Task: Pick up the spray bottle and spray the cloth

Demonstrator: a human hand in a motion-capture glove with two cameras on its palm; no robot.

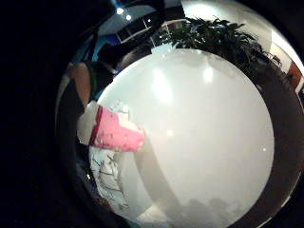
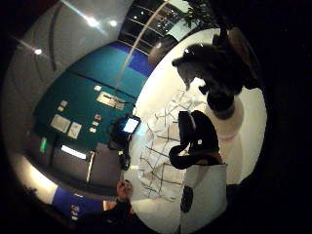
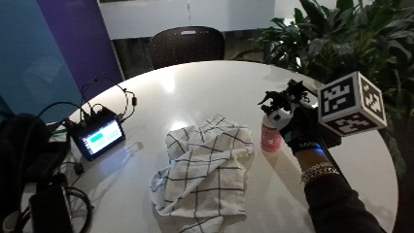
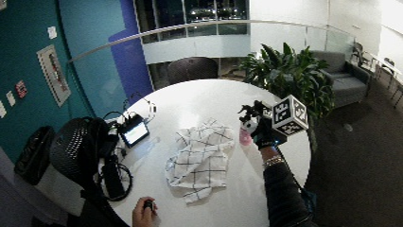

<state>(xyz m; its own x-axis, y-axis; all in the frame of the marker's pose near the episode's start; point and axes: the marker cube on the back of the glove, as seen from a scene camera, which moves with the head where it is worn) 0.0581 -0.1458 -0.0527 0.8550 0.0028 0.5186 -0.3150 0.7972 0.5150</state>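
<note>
**Gloved hand on spray bottle, beside the cloth**

Right now, outside view: gloved right hand (image 3: 304, 127) sits at right-centre of frame, fingers curled round the upper part of a spray bottle (image 3: 271, 132) w/ pink body and white shoulder. Bottle is upright, base at or just above the white round table (image 3: 194, 87); can't tell if it's lifted clear. Black spray head (image 3: 284, 98) pokes out above the glove, pointing toward frame left.

Checked cloth (image 3: 204, 170), white w/ dark grid lines, lies crumpled at centre/lower centre of frame, just beside the bottle on its left, not touching as far as I can see. Wide outside view shows same layout: hand (image 4: 263, 135) right of centre, cloth (image 4: 198, 158) mid-frame, bottle (image 4: 245, 136) between them.

Little-finger palm view: pink bottle body (image 1: 116, 133) close to palm, w/ cloth (image 1: 108, 178) next to it on the tabletop (image 1: 204, 142). Thumb-side palm view: black trigger head (image 2: 197, 139) close up, white neck (image 2: 226, 122) by it, cloth (image 2: 163, 151) spread on the table beyond.

Elsewhere: small monitor (image 3: 99, 136) w/ lit screen and cables at left of frame; dark chair (image 3: 186, 46) at top centre; leafy plant (image 3: 336, 39) upper right. Bare hand (image 4: 144, 213) at bottom of wide view, near table edge.
</note>
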